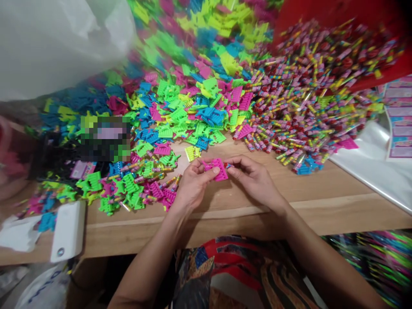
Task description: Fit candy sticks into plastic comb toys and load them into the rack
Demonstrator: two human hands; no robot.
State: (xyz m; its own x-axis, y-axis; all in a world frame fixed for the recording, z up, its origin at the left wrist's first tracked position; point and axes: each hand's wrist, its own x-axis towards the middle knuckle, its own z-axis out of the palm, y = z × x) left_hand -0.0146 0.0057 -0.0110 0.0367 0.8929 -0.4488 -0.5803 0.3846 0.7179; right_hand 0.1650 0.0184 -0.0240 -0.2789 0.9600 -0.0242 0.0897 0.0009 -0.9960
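Pinched in my left hand (195, 182) is a pink plastic piece (220, 170) with a slatted, ladder-like part, held just above the wooden table. My right hand (252, 178) grips a small wrapped candy tube (228, 165) by the piece's right edge; most of the tube is hidden by my fingers. Whether the tube sits in the piece or only touches it, I cannot tell. Just beyond my hands lies a yellow plastic piece (192, 153). A large heap of green, blue, pink and yellow plastic pieces (180, 113) rises behind it.
Many wrapped candy tubes (289, 103) spill from a red container (309, 17) at right. Plastic pieces with tubes (128, 189) lie to the left. A white power bank (68, 231) rests at the front left edge. Printed sheets (401, 120) and clear plastic film (370, 167) are at right.
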